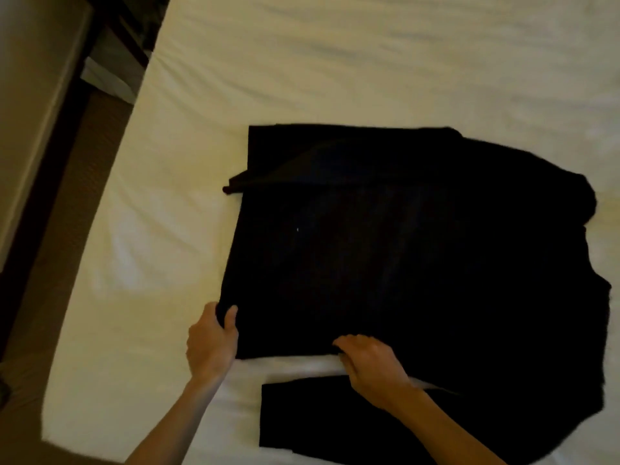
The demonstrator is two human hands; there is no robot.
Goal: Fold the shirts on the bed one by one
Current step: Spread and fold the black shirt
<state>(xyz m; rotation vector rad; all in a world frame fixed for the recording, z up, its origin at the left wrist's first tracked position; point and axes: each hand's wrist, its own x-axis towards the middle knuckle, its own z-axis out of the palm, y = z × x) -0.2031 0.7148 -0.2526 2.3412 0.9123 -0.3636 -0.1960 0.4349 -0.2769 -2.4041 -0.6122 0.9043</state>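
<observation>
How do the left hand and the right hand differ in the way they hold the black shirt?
The left hand grips the black shirt at its near left corner, while the right hand pinches the near edge further along. The left thumb lies on top of the cloth; the right hand's fingers curl down onto the edge. Both hands are shut on the same shirt, on the white bed.

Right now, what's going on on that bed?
A person is partway through folding a black shirt spread on the white bed. The left hand grips the shirt's near-left corner, thumb on top of the cloth. The right hand pinches the near edge a little further right. The far edge already looks folded over, and a sleeve lies flat on the sheet close to the person. The dark cloth hides finer detail.
</observation>
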